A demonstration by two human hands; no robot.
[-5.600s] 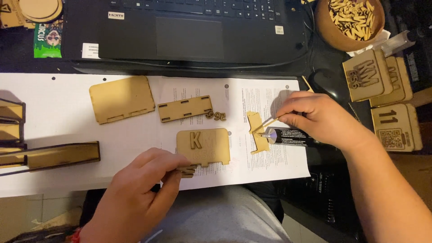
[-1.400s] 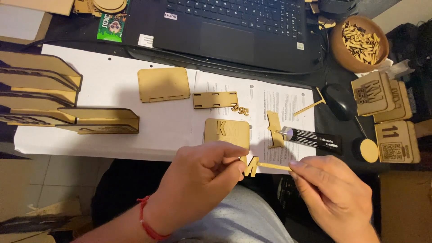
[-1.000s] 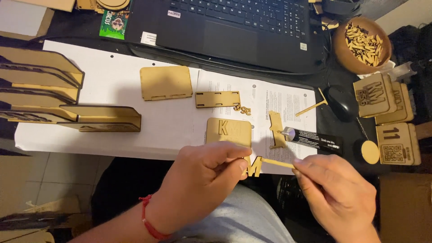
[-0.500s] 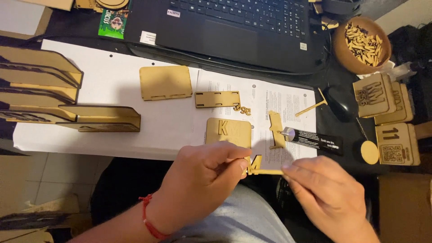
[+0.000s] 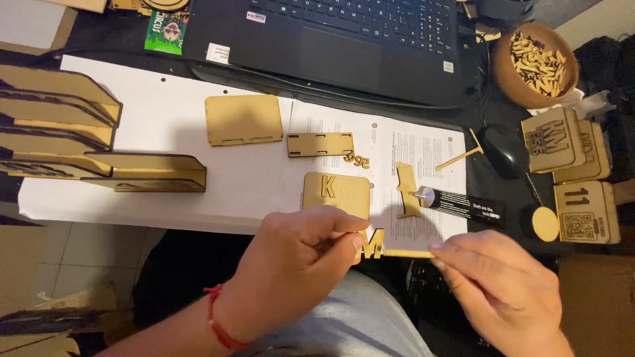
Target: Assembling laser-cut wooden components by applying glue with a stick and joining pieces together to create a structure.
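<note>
1. Head view: the left hand (image 5: 291, 268) pinches a small wooden letter piece (image 5: 370, 244) above the lap, just below the paper sheet (image 5: 165, 172); the right hand (image 5: 503, 291) holds a thin wooden stick (image 5: 409, 253) against it. Best to keep the letter steady and the stick's touch light.
2. Nearby: a panel bearing a letter (image 5: 337, 193), a black glue tube (image 5: 460, 205), a bowl of wooden bits (image 5: 534, 63), a laptop (image 5: 344, 39). The tube lies close to the right hand.

Above our left hand (image 5: 291, 264) and right hand (image 5: 503, 291), the white paper sheet (image 5: 159, 165) lies bare between the stacked wooden frames (image 5: 86, 145) on the left and the rounded wooden panel (image 5: 243, 119), and again below that panel. To the right we meet clutter: the lettered plate (image 5: 337, 193), slotted strip (image 5: 320, 144), small wooden digits (image 5: 357, 159), a black tube (image 5: 460, 206) and mouse (image 5: 501, 151). The laptop (image 5: 344, 46) walls off the far edge.
</note>
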